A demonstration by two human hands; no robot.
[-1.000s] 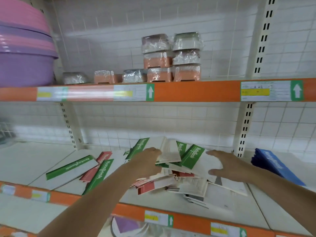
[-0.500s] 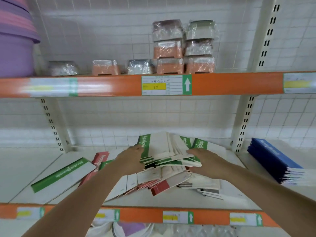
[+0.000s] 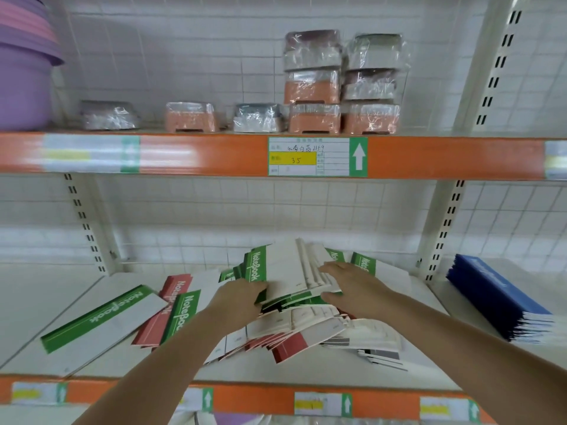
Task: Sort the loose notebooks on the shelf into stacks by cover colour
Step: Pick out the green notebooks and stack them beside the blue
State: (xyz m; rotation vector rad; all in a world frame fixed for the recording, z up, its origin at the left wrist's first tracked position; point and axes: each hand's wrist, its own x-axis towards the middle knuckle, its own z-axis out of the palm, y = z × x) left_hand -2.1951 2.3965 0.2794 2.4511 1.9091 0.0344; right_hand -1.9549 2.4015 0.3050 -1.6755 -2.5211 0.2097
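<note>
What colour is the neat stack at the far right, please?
Blue stack, clearest in the head view.

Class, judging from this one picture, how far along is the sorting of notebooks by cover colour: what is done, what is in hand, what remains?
Done: the blue stack stands squared up at the right. In hand: the left hand and right hand gather green notebooks on top of the mixed heap. Left: red notebooks under that heap, plus a loose green notebook and red one at the left.
</note>
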